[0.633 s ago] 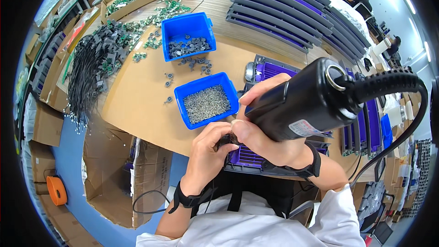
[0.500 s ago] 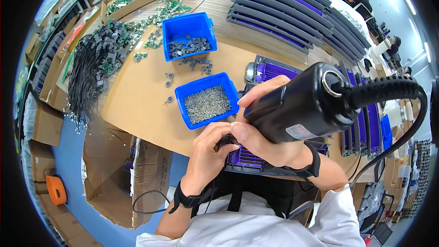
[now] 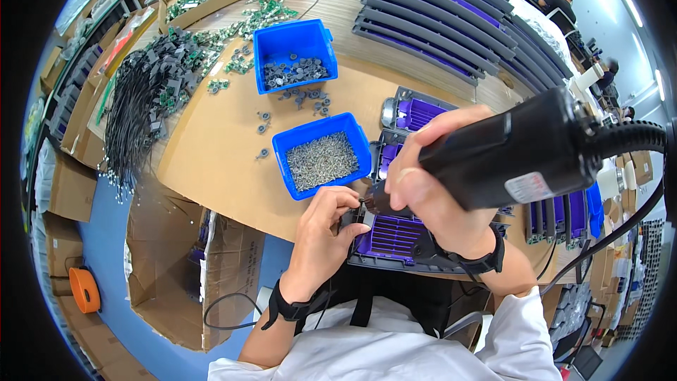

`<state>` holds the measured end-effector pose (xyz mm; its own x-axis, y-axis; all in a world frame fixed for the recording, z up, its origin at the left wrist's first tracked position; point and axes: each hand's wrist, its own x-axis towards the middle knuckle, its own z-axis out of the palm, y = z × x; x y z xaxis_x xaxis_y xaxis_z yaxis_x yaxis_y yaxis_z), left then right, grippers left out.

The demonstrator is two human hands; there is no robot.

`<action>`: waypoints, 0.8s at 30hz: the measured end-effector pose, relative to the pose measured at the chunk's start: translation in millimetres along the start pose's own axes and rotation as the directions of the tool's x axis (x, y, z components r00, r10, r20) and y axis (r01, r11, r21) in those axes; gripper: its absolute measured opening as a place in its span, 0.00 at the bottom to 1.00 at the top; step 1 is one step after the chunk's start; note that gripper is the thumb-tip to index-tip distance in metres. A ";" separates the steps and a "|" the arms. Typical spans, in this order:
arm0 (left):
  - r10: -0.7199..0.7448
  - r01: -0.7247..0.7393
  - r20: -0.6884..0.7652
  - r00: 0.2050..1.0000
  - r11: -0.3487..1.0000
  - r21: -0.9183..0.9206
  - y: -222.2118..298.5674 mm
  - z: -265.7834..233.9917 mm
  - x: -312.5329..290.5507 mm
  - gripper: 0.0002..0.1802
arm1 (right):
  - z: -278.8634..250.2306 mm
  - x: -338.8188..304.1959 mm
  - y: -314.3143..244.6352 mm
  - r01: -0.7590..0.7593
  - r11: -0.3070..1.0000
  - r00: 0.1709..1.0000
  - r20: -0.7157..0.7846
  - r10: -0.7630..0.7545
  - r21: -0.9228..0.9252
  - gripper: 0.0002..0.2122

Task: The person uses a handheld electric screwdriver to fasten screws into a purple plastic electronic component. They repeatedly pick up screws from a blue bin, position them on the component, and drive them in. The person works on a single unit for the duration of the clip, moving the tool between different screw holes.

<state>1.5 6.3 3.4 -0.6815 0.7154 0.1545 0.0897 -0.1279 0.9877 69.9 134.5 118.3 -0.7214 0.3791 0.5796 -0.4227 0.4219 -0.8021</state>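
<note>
My right hand (image 3: 441,187) is wrapped round a thick black electric screwdriver (image 3: 508,155), which lies tilted, its dark nose (image 3: 377,200) pointing left. That nose is at the left end of a purple and grey plastic housing (image 3: 398,236) on the near table edge. On the same end, my left hand (image 3: 321,229) pinches a dark corner between thumb and fingers. Whether a screw sits under the bit is too small to tell. Just beyond my left hand stands a blue bin of small screws (image 3: 321,159). Another purple housing (image 3: 419,113) lies farther back, partly hidden by my right hand.
A second blue bin (image 3: 293,53) holds grey round parts, with several loose beside it. Black cables (image 3: 134,120) and green circuit boards (image 3: 271,10) are heaped at the left. Long grey panels (image 3: 434,17) are stacked at the back. A cardboard box (image 3: 233,275) stands below the table's left edge.
My right hand and the screwdriver have shifted right, and the tool leans flatter. My right fingers have come away from my left hand, uncovering the tool's nose. My left hand stays nearly still.
</note>
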 end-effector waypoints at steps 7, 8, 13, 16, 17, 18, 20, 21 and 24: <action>0.105 -0.138 0.131 0.986 0.949 0.282 14.5 -5.7 2.2 0.21 | -2.9 3.8 7.2 -0.002 0.992 0.987 -0.159 0.022 0.124 0.15; 0.119 -0.151 0.131 0.984 0.951 0.270 14.1 -5.1 2.1 0.22 | -0.7 2.9 10.5 0.007 0.987 0.982 -0.190 0.024 0.161 0.14; 0.126 -0.152 0.118 0.985 0.956 0.249 10.7 -5.0 0.3 0.23 | 1.2 2.4 8.9 0.003 0.976 0.982 -0.183 0.038 0.220 0.12; 0.135 -0.161 0.117 0.984 0.954 0.252 11.3 -4.8 0.6 0.23 | 0.5 2.5 9.6 0.004 0.975 0.983 -0.181 0.037 0.222 0.12; 0.136 -0.162 0.116 0.984 0.954 0.253 9.9 -4.9 0.4 0.23 | 1.1 2.4 9.2 -0.008 0.970 0.981 -0.184 0.055 0.245 0.12; 0.137 -0.163 0.116 0.984 0.953 0.255 8.8 -4.9 0.2 0.23 | 1.7 2.5 8.9 -0.014 0.966 0.980 -0.187 0.064 0.259 0.12; 0.141 -0.165 0.111 0.984 0.954 0.252 8.0 -5.0 -0.3 0.22 | 2.7 3.1 8.3 -0.018 0.960 0.978 -0.197 0.075 0.278 0.12; 0.143 -0.166 0.109 0.984 0.954 0.250 7.7 -4.9 -0.4 0.22 | 2.7 3.2 8.3 -0.019 0.959 0.977 -0.200 0.078 0.282 0.12; 0.202 -0.227 0.117 0.972 0.934 0.277 4.5 -4.6 0.3 0.23 | 1.9 3.1 9.5 -0.032 0.958 0.975 -0.203 0.093 0.285 0.13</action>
<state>-1.6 2.8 7.7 -0.5596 0.7502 0.3522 0.4399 -0.0912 0.8934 62.6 138.1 112.2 -0.6313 0.5759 0.5194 -0.5380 0.1572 -0.8282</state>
